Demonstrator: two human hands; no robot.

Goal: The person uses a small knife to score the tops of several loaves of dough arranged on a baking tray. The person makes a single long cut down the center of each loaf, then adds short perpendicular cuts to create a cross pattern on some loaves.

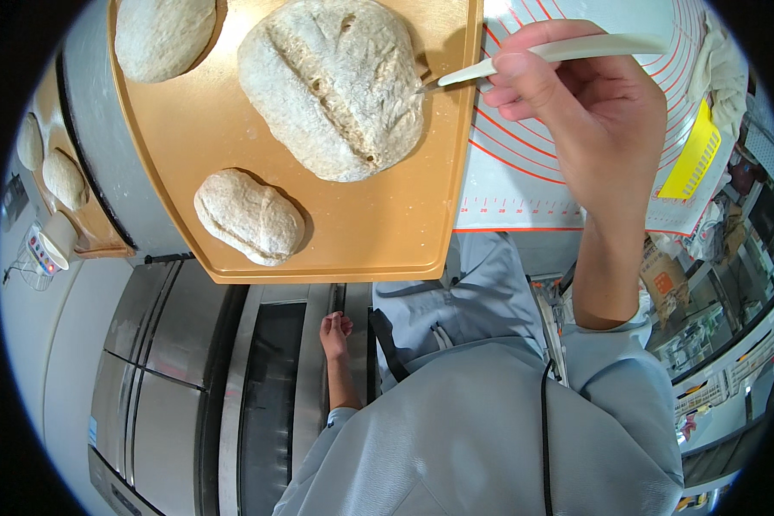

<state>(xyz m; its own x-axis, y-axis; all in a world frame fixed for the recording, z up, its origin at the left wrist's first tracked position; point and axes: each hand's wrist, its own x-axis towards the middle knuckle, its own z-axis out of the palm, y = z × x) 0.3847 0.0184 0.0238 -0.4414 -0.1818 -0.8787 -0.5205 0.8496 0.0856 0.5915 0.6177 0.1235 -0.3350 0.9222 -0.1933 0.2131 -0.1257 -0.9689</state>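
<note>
My right hand [587,103] grips a scoring knife [593,46] with a pale handle. Its thin metal blade meets the right edge of a large floured dough loaf [326,93]. A long open slash runs diagonally down this loaf, and shorter cuts mark its right side. The loaf lies on a gold baking tray [374,238]. Below it on the tray sits a small dough loaf [250,218] with a lengthwise groove. Another floured dough piece [162,35] is partly cut off at the top left. My left hand [336,332] hangs low with curled fingers, nothing visible in it.
A white silicone mat [522,200] with red rings extends right of the tray, bearing a yellow dough scraper [693,158] and a cloth [719,71]. At far left, another tray [106,232] carries dough pieces beside a white cup [58,238]. Steel cabinet doors [161,387] stand lower left.
</note>
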